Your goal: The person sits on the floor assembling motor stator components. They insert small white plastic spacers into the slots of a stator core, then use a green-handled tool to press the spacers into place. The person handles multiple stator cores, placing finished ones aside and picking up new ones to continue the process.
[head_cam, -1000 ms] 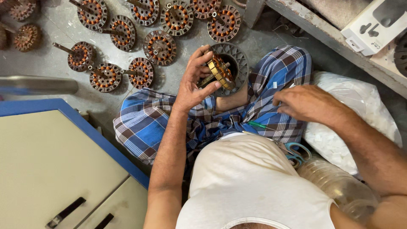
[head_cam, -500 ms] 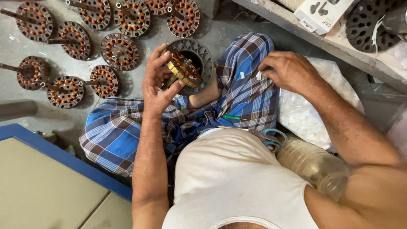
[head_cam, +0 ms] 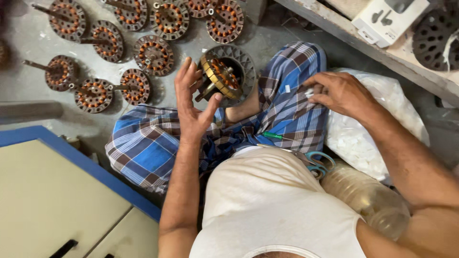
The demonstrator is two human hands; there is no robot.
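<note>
Against left hand (head_cam: pixel 193 107), round copper-wound stator (head_cam: pixel 220 76), tilted

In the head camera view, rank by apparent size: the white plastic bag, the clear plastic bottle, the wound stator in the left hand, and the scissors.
1. White plastic bag
2. Clear plastic bottle, nearer the camera, so unsure
3. Wound stator
4. Scissors, partly hidden
</note>
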